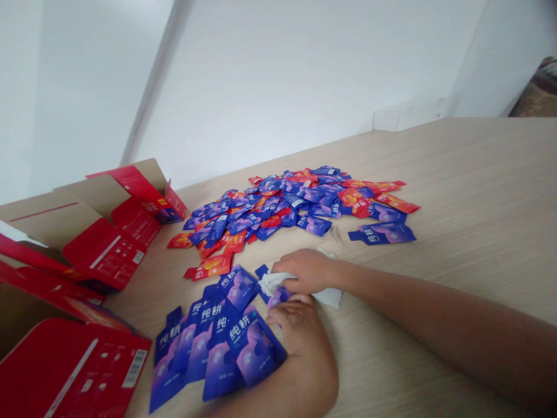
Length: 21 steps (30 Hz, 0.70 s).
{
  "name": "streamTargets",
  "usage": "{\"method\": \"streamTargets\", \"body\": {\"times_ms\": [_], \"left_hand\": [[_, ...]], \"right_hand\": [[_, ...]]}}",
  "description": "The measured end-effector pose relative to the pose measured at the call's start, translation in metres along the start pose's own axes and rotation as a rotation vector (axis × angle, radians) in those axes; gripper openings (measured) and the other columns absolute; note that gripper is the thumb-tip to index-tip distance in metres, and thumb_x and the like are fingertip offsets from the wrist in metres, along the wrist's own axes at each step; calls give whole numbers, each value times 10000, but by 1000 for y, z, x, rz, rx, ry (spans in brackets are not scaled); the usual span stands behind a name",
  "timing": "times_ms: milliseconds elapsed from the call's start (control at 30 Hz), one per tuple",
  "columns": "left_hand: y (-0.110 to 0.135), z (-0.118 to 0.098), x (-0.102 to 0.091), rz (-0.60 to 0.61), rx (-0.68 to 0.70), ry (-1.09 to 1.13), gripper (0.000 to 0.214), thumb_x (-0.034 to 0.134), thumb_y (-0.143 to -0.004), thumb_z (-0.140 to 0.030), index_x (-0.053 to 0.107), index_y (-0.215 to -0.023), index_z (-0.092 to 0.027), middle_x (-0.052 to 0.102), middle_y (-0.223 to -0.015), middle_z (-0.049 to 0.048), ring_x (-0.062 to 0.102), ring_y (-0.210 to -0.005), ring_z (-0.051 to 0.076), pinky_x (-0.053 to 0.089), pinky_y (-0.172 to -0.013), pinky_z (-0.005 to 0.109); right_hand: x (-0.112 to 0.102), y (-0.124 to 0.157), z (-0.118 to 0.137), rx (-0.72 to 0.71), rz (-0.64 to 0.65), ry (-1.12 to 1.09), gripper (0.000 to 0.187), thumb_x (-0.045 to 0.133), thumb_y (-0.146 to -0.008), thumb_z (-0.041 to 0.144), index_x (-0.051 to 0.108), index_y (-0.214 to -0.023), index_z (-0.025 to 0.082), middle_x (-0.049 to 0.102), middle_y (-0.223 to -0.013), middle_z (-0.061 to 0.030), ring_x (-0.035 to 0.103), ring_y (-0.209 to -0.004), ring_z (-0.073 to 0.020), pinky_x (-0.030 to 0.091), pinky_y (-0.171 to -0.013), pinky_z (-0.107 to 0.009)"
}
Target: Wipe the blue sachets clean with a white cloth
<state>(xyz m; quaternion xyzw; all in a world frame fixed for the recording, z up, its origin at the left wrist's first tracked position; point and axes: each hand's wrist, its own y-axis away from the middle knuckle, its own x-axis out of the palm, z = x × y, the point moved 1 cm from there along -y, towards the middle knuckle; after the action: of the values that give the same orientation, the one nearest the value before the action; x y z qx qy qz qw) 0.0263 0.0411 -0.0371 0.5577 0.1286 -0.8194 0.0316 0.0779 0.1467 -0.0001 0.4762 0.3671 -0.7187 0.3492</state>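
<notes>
My right hand (307, 270) is closed around a crumpled white wipe (328, 296) and presses it onto a purple pouch (278, 297) on the table. Just below it, my left hand (293, 319) has its fingers closed at the near end of that same pouch, whose edge they partly cover. Beside my left wrist lies a fanned, overlapping group of purple pouches (217, 337) with white lettering, faces up. Beyond both hands spreads a large heap of purple and red-orange pouches (278, 203).
Several open red cartons (104, 255) with brown insides line the left side, their flaps raised. One purple pouch (385, 233) lies right of the heap on the wooden table (470, 209). A low white box (407, 116) sits against the back wall.
</notes>
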Motion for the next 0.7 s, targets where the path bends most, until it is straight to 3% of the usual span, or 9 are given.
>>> {"method": "streamTargets", "body": {"times_ms": [700], "left_hand": [[2,3,-8,-2,14,54,327,427,-746,-67,627,-1000,-18,644,-870,249,588,-848,364,373,-763,594]], "right_hand": [[-3,0,3,15,25,15,311,480,-795,337,585,-1069,231,659,-982,-48,592,-871,-217,386,-672,-298]]}}
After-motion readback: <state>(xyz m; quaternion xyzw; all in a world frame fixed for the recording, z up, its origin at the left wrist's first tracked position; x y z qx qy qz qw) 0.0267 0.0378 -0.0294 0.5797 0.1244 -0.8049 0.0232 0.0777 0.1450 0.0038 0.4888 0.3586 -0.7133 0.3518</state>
